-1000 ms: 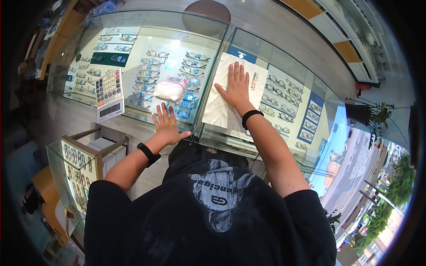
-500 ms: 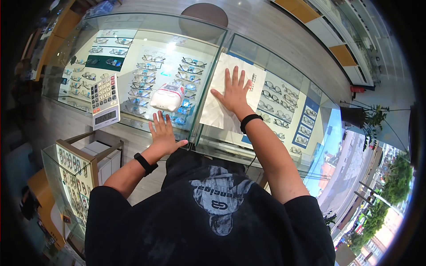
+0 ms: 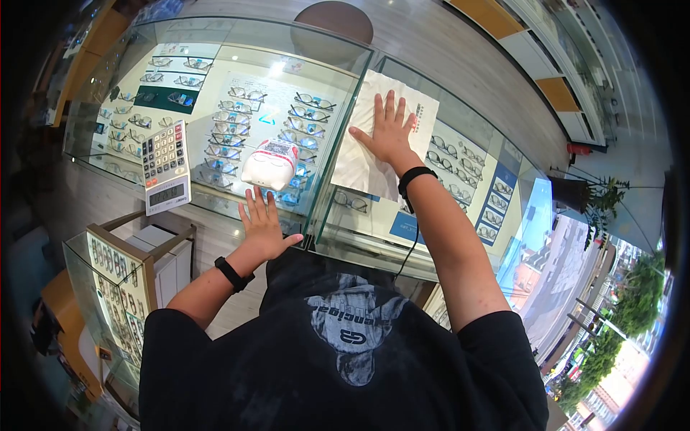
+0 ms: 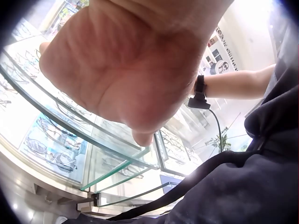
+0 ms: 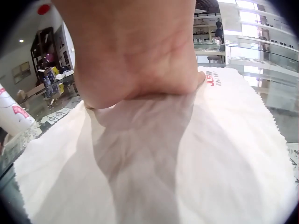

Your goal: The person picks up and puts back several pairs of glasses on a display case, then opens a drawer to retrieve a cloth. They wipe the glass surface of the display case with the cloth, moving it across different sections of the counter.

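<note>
My right hand (image 3: 392, 134) lies flat with spread fingers on a cream cloth (image 3: 359, 165) on the right-hand glass display case. In the right wrist view the cloth (image 5: 243, 144) shows zigzag-cut edges and red lettering beside the hand (image 5: 135, 70), with soft creases running toward the camera. My left hand (image 3: 264, 231) is spread out at the near edge of the left-hand case, holding nothing. Its fingertips are close to a white, rounded object with red trim (image 3: 269, 169). The left wrist view shows that hand's palm side (image 4: 126, 70) over the glass edge.
A calculator (image 3: 167, 167) lies left on the glass. Several rows of eyeglasses (image 3: 314, 100) sit under the case tops. A raised-looking glass seam (image 3: 338, 154) divides the two cases. A dark cable (image 3: 411, 251) hangs from the right wrist. A round brown stool (image 3: 333, 21) stands beyond.
My right hand has slid the cloth away from me over the glass, uncovering eyeglasses near its close edge. The left hand stays about where it was at the case edge.
</note>
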`<state>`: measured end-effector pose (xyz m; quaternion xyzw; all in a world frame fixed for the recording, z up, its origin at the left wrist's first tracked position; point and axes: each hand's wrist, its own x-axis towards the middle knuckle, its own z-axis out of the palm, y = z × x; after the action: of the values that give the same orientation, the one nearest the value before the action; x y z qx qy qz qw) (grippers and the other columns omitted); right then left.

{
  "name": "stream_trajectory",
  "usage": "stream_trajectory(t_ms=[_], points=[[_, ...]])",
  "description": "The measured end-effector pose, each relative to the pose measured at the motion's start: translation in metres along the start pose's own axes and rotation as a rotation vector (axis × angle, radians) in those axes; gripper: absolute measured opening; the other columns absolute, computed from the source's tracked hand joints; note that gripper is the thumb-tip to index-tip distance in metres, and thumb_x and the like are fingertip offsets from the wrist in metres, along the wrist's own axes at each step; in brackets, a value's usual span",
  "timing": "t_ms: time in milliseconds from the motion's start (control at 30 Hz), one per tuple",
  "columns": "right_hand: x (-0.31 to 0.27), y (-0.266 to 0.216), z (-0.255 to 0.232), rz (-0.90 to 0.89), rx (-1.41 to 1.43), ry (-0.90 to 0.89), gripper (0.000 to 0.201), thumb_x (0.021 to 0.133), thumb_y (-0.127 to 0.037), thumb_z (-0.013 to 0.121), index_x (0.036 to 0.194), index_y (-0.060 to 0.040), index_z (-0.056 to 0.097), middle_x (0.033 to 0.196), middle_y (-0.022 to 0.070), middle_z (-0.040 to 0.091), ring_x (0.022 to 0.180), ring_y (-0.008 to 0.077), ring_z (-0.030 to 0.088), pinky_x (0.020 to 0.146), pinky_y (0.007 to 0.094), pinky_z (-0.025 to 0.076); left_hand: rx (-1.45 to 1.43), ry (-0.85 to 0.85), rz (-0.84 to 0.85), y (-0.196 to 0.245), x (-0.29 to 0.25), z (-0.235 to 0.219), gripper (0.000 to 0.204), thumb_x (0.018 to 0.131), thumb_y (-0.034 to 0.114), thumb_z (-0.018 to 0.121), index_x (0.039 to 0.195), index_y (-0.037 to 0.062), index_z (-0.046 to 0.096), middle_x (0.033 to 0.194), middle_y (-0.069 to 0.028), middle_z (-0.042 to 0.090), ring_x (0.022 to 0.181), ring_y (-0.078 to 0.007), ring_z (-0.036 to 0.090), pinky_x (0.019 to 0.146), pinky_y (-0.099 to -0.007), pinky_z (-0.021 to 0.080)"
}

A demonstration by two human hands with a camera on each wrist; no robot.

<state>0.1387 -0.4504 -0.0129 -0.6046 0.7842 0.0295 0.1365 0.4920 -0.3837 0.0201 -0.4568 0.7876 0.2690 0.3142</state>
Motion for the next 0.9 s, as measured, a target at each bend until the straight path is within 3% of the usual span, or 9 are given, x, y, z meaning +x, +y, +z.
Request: stream_trajectory(t_ms=[500, 900], points=[[0.029, 0.010, -0.002, 0.016, -0.006, 0.019, 0.110, 0.091, -0.080, 0.044, 0.164, -0.0069, 0.006, 0.170, 0.0239, -0.001, 0.155, 0.0480, -0.006, 0.118, 0.0712, 0.002, -0.010, 0.045, 0.027, -0.002, -0.001, 0.006, 0.131, 0.085, 0.082, 0.051, 0.157, -0.0145, -0.002, 0.161, -0.0424, -0.011, 0.150, -0.0553, -0.019, 0.115, -0.0699, -0.011], [0.047, 0.019, -0.004, 0.010, -0.007, 0.061, 0.109, 0.091, -0.081, 0.043, 0.164, -0.0070, 0.009, 0.171, 0.0199, 0.003, 0.156, 0.0443, -0.005, 0.119, 0.0693, 0.000, -0.021, 0.112, 0.055, -0.003, -0.004, 0.010, 0.131, 0.084, 0.080, 0.054, 0.156, -0.0149, 0.000, 0.161, -0.0432, -0.007, 0.150, -0.0565, -0.015, 0.116, -0.0703, -0.008]])
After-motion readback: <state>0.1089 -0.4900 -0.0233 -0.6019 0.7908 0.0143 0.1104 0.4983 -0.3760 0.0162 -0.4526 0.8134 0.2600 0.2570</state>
